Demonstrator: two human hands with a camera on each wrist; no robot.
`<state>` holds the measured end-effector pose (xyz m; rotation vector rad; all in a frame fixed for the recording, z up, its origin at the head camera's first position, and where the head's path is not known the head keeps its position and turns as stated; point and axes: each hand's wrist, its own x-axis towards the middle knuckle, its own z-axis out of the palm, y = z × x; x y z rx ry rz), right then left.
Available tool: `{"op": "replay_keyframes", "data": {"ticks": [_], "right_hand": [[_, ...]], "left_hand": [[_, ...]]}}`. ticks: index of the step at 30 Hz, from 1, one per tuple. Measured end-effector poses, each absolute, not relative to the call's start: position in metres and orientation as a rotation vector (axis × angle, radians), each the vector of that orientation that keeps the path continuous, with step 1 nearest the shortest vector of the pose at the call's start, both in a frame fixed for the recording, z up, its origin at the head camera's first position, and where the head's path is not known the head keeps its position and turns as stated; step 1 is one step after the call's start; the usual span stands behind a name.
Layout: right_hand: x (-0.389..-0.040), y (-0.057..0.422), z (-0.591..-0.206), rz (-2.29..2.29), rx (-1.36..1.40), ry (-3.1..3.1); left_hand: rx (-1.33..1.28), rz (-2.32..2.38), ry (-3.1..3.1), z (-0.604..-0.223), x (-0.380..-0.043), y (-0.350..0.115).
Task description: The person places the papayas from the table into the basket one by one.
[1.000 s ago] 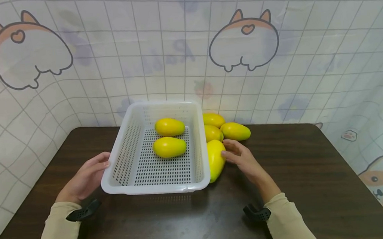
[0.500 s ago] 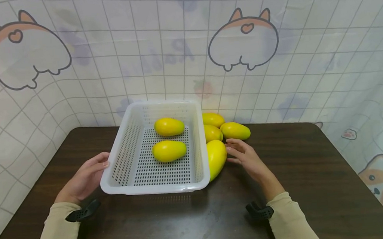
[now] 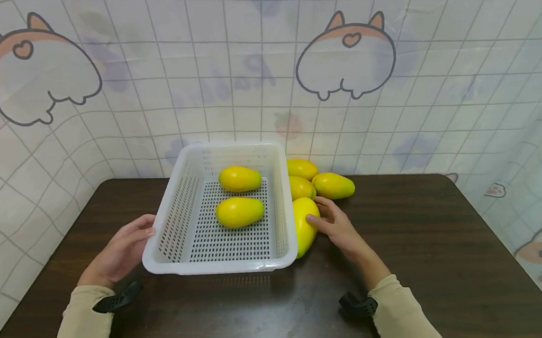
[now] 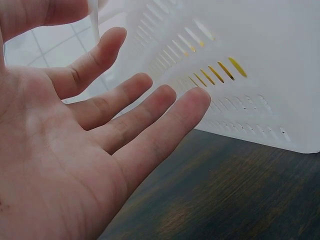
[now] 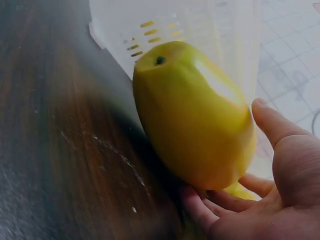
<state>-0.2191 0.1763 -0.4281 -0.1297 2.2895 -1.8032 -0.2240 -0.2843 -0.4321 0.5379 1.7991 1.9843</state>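
A white perforated plastic basket (image 3: 174,269) stands on the table with two yellow-green mangoes (image 3: 240,212) lying in it. My left hand (image 3: 123,252) is at the basket's left rim, thumb near the edge; in the left wrist view its fingers (image 4: 165,130) are spread and fairly straight along the outer wall. At the basket's right side, my right hand (image 3: 342,229) holds a larger-looking mango (image 3: 306,227). The right wrist view shows its thumb (image 5: 275,122) against one side of that mango (image 5: 195,115) and the other fingers under its near end.
Behind the held mango lie three more mangoes: one at the back (image 3: 302,168), one against the basket (image 3: 301,188), one to the right (image 3: 333,185). A patterned cloth wall (image 3: 226,87) rises behind the dark wooden table (image 3: 425,242).
My right hand drew slightly away from the mango half a second ago and now has come back left, its thumb over it. The nearer mango in the basket shifted slightly. My left hand stays put.
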Motion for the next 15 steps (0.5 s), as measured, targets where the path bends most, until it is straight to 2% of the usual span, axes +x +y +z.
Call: {"op": "replay_keyframes", "data": {"ticks": [7, 15], "right_hand": [[-0.229, 0.179, -0.45, -1.822, -0.126, 2.289], [-0.228, 0.18, -0.45, -1.85, -0.126, 2.254]], "left_hand": [[0.547, 1.993, 1.781, -0.431, -0.224, -0.284], [0.552, 2.003, 1.764, -0.431, -0.223, -0.283]]}}
